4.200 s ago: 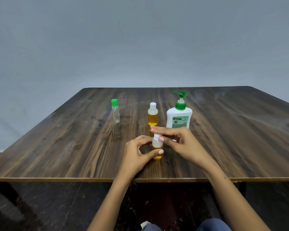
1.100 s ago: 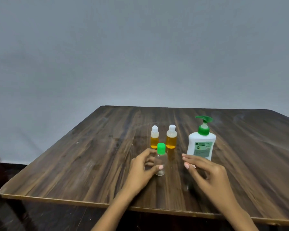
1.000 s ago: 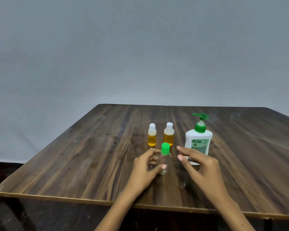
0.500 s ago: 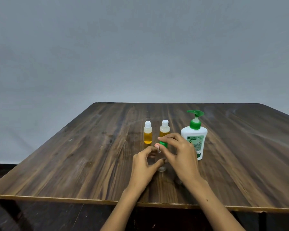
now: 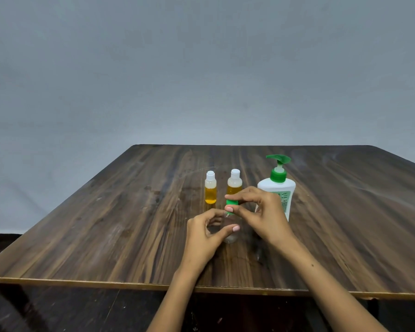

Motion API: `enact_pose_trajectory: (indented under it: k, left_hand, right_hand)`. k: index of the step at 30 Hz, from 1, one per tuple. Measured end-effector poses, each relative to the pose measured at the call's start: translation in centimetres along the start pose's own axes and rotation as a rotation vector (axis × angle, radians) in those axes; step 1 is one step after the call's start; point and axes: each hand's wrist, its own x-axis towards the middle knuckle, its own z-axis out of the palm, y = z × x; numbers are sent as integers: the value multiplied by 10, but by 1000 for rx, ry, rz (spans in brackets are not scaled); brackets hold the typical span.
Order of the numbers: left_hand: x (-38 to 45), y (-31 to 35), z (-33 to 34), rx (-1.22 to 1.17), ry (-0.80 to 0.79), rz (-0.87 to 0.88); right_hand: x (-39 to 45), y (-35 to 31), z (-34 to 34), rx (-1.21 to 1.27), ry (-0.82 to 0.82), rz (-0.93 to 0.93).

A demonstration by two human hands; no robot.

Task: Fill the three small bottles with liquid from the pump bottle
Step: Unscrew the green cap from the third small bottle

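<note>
A clear small bottle with no liquid visible in it stands on the wooden table near the front middle. My left hand grips its body. My right hand pinches its green cap between thumb and fingers. Behind stand two small bottles with white caps, both holding yellow liquid: one on the left, one on the right. The white pump bottle with a green pump head stands to the right, partly hidden by my right hand.
A plain grey wall rises behind the table. The table's front edge runs close to my forearms, with dark floor below it.
My left hand brought the green-capped bottle to the front middle. My right hand came in from the right and took hold of its cap. The camera view shifted slightly.
</note>
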Motion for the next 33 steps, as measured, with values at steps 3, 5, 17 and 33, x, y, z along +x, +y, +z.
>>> enact_pose_trajectory:
  k: [3, 5, 17, 33]
  left_hand:
    - [1, 0, -1, -34, -25, -24]
    - [2, 0, -3, -64, -61, -44]
    - [-1, 3, -4, -99, -88, -48]
    - [-1, 5, -4, -109, -81, -72]
  right_hand:
    - [1, 3, -1, 1, -30, -8]
    - [1, 3, -3, 26, -62, -5]
    - [16, -12, -23, -339, -239, -18]
    - [36, -23, -22, -582, -463, -33]
